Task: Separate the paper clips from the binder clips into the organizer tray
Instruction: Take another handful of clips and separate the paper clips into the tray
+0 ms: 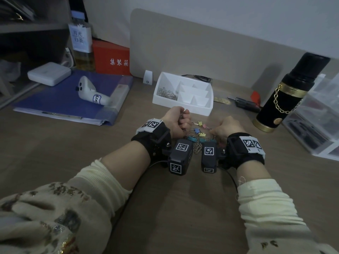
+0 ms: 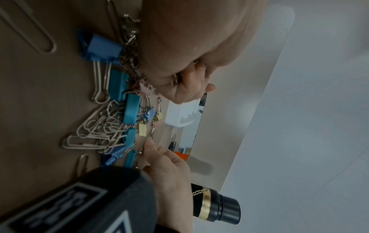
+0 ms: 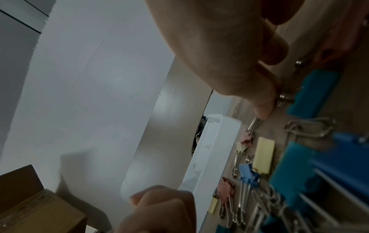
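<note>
A white organizer tray [image 1: 200,108] stands at the back of the desk, with silver paper clips [image 1: 167,93] in its left compartment. In front of it lies a mixed pile of coloured binder clips [image 1: 197,132] and loose paper clips [image 2: 93,135]. My left hand [image 1: 183,119] is a fist left of the pile and grips a bunch of paper clips [image 2: 129,47]. My right hand [image 1: 213,132] is curled at the pile's right side. Its thumb and fingertips [image 3: 265,104] pinch silver wire, seemingly paper clips [image 3: 284,97], beside a teal binder clip [image 3: 313,94].
A black and gold flask [image 1: 291,92] stands at the right, with clear plastic boxes [image 1: 319,129] beyond it. A blue folder [image 1: 60,99] carrying a white controller [image 1: 91,94] lies at the left. A beige divider panel [image 1: 211,48] closes the back.
</note>
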{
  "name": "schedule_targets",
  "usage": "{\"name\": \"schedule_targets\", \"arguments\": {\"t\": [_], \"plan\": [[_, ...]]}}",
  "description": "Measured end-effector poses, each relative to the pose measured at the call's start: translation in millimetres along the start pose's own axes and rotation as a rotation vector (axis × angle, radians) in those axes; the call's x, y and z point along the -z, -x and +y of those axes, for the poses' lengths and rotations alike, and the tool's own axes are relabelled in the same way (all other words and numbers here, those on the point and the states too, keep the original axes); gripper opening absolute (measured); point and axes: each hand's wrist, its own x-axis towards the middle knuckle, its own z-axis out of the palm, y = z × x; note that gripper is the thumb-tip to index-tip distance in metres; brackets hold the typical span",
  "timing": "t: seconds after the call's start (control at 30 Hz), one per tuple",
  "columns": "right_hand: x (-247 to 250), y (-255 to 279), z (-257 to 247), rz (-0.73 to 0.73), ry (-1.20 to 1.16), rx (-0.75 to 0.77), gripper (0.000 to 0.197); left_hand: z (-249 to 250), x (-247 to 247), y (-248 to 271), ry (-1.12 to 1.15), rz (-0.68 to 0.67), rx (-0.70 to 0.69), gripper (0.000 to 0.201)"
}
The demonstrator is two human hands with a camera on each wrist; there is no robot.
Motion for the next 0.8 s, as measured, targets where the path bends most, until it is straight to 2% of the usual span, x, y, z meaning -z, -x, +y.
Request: {"name": "schedule_targets", "arguments": {"t": [0.13,0.3,0.5,0.67,0.8], "plan": [[-1.3,-1.1,-1.2,-0.031,0.017,0.004,0.033,-0.2,-0.1,0.7,0.001,-0.005,0.005,0.039],[-2.8,-1.5,-1.9,-0.027,0.049,0.045,0.015,-0.2,-0.5,1.1,0.008,0.0,0.001,0.038],[1.2,-0.8,-4.0,0.088,-0.008,0.075,0.024,0.1,-1.7,1.9,0.009,0.011,-0.003,0.038],[2.0,1.3,-6.4,0.224,-0.016,0.163,0.007,1.0,-1.0,1.8,0.022,0.013,-0.001,0.039],[3.1,-0.1,-8.9,0.255,-0.05,0.22,0.007,0.7,-0.5,0.6,0.009,0.019,-0.005,0.038]]}}
